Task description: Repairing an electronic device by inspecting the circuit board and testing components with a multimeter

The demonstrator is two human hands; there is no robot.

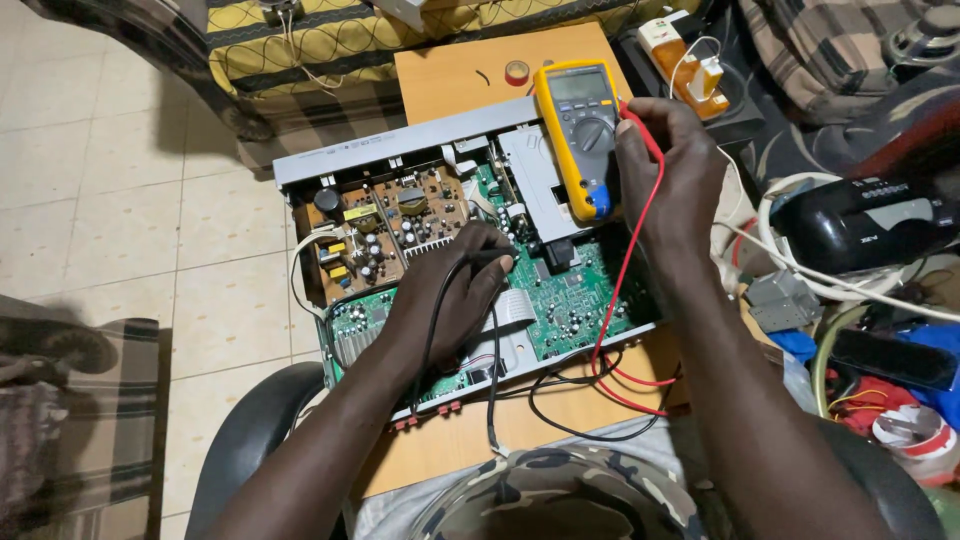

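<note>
Two hands work an opened amplifier (455, 250) on the counter (455, 70). My left hand (450, 290) pinches the black probe (490, 258) onto its green board; my right hand (665, 165) grips the red lead (630, 250), fingertips on the yellow multimeter (580, 135) dial. Probing seems underway; next needs a steady tip.

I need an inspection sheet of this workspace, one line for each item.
Surface: wooden board, partly bare.
Job's things: opened electronics chassis with green circuit board; yellow multimeter lying on it.
Clutter: red tape roll; power strip; black device.
Grips: left hand holds black probe on the board; right hand at the multimeter dial with red lead.
Cables: red lead, black lead.
Surroundings: tiled floor.
</note>
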